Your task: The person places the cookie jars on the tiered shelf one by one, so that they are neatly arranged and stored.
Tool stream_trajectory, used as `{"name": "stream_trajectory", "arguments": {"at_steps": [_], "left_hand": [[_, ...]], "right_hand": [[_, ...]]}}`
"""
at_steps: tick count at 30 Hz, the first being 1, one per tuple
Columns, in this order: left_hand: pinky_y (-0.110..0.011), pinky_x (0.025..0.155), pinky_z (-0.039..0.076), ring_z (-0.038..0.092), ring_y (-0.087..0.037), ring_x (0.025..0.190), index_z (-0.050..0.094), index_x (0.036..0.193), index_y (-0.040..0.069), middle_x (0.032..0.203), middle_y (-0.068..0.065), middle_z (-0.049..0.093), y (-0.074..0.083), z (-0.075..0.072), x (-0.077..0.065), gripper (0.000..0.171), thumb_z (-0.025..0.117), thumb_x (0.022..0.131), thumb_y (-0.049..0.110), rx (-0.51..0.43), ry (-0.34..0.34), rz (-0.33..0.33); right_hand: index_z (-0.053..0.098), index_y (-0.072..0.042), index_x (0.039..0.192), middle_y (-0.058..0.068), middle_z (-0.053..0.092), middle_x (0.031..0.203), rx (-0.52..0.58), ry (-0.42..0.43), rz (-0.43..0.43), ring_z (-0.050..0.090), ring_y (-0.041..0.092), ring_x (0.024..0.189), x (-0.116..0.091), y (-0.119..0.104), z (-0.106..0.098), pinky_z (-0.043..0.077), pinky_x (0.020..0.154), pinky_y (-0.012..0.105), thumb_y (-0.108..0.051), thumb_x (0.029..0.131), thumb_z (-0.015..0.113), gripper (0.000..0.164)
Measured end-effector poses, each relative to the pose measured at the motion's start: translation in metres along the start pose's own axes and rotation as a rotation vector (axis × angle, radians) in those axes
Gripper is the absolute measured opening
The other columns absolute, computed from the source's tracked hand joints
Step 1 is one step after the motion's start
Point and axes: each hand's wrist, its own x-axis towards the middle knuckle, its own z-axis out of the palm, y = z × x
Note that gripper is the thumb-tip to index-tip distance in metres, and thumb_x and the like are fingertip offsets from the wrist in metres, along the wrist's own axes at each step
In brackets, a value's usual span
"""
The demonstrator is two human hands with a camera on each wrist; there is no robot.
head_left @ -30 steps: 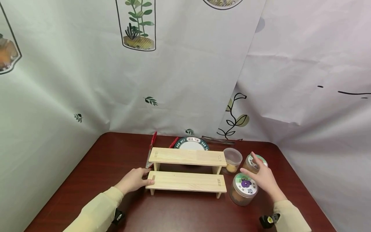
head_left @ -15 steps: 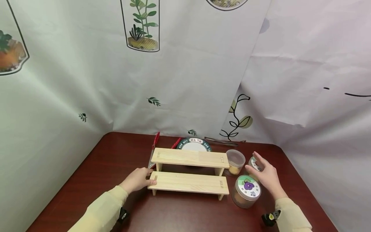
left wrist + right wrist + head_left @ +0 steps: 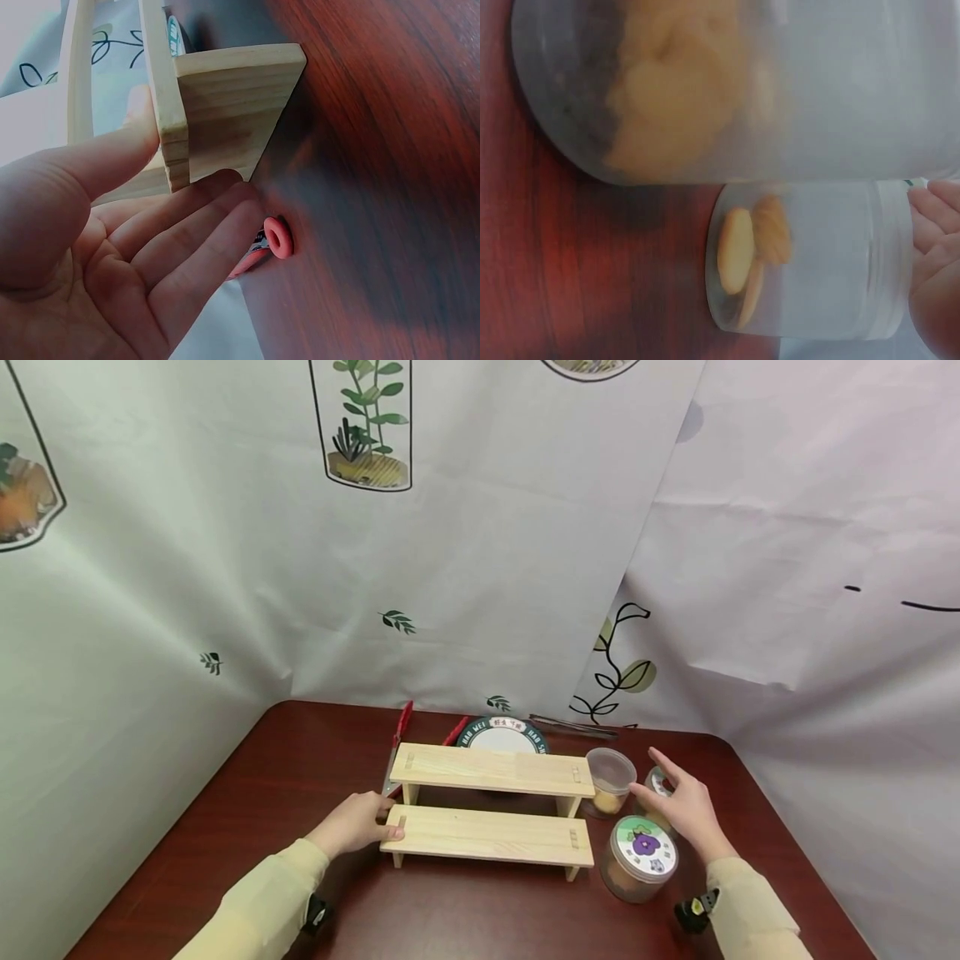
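Note:
A two-step wooden rack point(image 3: 491, 835) stands mid-table. My left hand point(image 3: 352, 824) pinches the left end of its lower board. In the left wrist view the thumb lies on the board's top and the fingers point(image 3: 202, 240) are beneath, by the side leg point(image 3: 232, 112). My right hand point(image 3: 690, 806), thumb and fingers spread, is at the rear lidded jar point(image 3: 660, 783); contact is unclear. In front stands a jar with a purple flower on its lid point(image 3: 640, 860). In the right wrist view a clear jar point(image 3: 825, 262) holds several biscuits point(image 3: 736, 251).
An apparently lidless clear jar point(image 3: 611, 772) with yellowish contents stands right of the rack. Behind the rack are a green-rimmed plate point(image 3: 502, 737), metal tongs point(image 3: 573, 725) and a red-handled tool point(image 3: 403, 720). Printed cloth point(image 3: 487, 568) hangs behind the table point(image 3: 450, 914).
My right hand has shifted slightly left relative to the jars, fingers still spread. My left hand has kept its hold on the rack. The head view has swung a little.

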Motion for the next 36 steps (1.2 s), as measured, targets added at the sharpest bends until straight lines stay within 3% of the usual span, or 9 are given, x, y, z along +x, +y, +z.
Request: {"name": "stream_trajectory", "arguments": {"at_steps": [11,15,17,19,21,23,26,28,36], "left_hand": [[-0.043,0.082,0.050,0.065,-0.025,0.094,0.065,0.113,-0.006,0.104,-0.017,0.069,-0.001,0.000,-0.001,0.052,0.079,0.075,0.027,0.000,-0.015,-0.012],[-0.044,0.083,0.050,0.065,-0.026,0.096,0.065,0.113,-0.006,0.105,-0.017,0.069,-0.001,0.000,-0.001,0.052,0.079,0.075,0.026,0.002,-0.010,-0.002],[-0.044,0.083,0.050,0.065,-0.026,0.095,0.065,0.113,-0.006,0.104,-0.017,0.069,0.000,-0.001,-0.001,0.052,0.079,0.075,0.026,0.001,-0.011,0.000],[-0.044,0.083,0.050,0.066,-0.026,0.094,0.065,0.113,-0.006,0.104,-0.017,0.069,0.000,-0.001,-0.001,0.052,0.079,0.075,0.026,-0.001,-0.011,-0.001],[-0.044,0.082,0.050,0.066,-0.026,0.094,0.065,0.113,-0.006,0.104,-0.017,0.069,0.000,-0.001,-0.001,0.052,0.079,0.075,0.026,-0.003,-0.009,-0.004],[-0.044,0.083,0.050,0.066,-0.026,0.095,0.065,0.114,-0.006,0.104,-0.016,0.070,0.000,-0.001,-0.002,0.052,0.079,0.075,0.026,-0.003,-0.006,-0.005],[-0.044,0.083,0.050,0.066,-0.026,0.095,0.065,0.113,-0.006,0.104,-0.016,0.070,0.000,0.000,-0.001,0.051,0.079,0.075,0.025,-0.010,-0.003,-0.008],[-0.044,0.083,0.050,0.066,-0.025,0.095,0.066,0.113,-0.005,0.104,-0.016,0.070,0.000,0.000,-0.001,0.050,0.079,0.075,0.025,-0.012,0.000,-0.005],[-0.044,0.084,0.050,0.065,-0.023,0.092,0.067,0.111,-0.002,0.104,-0.014,0.070,-0.001,0.002,0.000,0.048,0.080,0.075,0.025,-0.030,0.005,-0.013]], "right_hand": [[0.037,-0.011,0.146,0.024,0.045,0.140,-0.086,-0.024,-0.037,0.049,0.044,0.116,0.009,-0.003,0.007,0.040,0.091,0.059,-0.052,0.077,0.073,0.088],[0.038,-0.007,0.145,0.019,0.062,0.113,-0.095,-0.037,-0.077,0.056,0.028,0.079,0.012,-0.005,0.010,0.048,0.074,0.044,-0.048,0.076,0.076,0.090],[0.038,-0.005,0.145,0.016,0.063,0.092,-0.112,-0.051,-0.087,0.049,0.020,0.064,0.014,-0.007,0.012,0.044,0.062,0.035,-0.049,0.075,0.077,0.091],[0.037,-0.004,0.145,0.016,0.061,0.087,-0.133,-0.072,-0.089,0.042,0.017,0.057,0.015,-0.009,0.013,0.038,0.058,0.033,-0.051,0.074,0.076,0.093],[0.038,-0.004,0.144,0.022,0.063,0.105,-0.161,-0.081,-0.094,0.052,0.024,0.064,0.015,-0.011,0.014,0.045,0.063,0.037,-0.053,0.073,0.076,0.094],[0.038,-0.003,0.144,0.027,0.055,0.126,-0.178,-0.088,-0.099,0.059,0.038,0.086,0.015,-0.012,0.015,0.049,0.075,0.048,-0.055,0.073,0.075,0.096],[0.038,-0.004,0.144,0.030,0.047,0.134,-0.190,-0.098,-0.097,0.044,0.052,0.120,0.016,-0.012,0.016,0.042,0.088,0.061,-0.056,0.072,0.075,0.096],[0.038,-0.004,0.144,0.031,0.047,0.134,-0.188,-0.109,-0.096,0.034,0.055,0.126,0.016,-0.011,0.016,0.039,0.090,0.063,-0.056,0.072,0.075,0.097],[0.037,-0.003,0.144,0.033,0.048,0.132,-0.192,-0.156,-0.087,0.030,0.057,0.128,0.019,-0.011,0.019,0.041,0.088,0.063,-0.056,0.071,0.076,0.098]]}}
